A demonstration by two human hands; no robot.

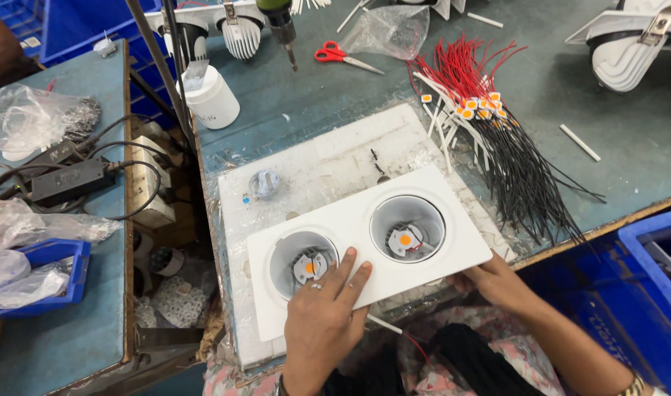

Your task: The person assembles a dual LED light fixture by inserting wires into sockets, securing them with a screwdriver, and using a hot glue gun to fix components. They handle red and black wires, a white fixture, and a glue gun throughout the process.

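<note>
A white rectangular twin downlight frame (357,220) lies tilted on a plastic-wrapped white foam block (328,165). Each of its two round wells holds a small LED chip with an orange centre, one in the left well (309,268) and one in the right well (405,240). My left hand (324,319) presses flat on the frame's near edge, fingers beside the left well, a ring on one finger. My right hand (497,282) grips the frame's lower right corner from below.
A bundle of red and black wires with LED chips (497,139) lies to the right. Red scissors (339,57), a white jar (212,97), a hanging screwdriver (280,26) and a plastic bag (390,31) sit farther back. Blue bins (654,271) stand at right; cables and bags at left.
</note>
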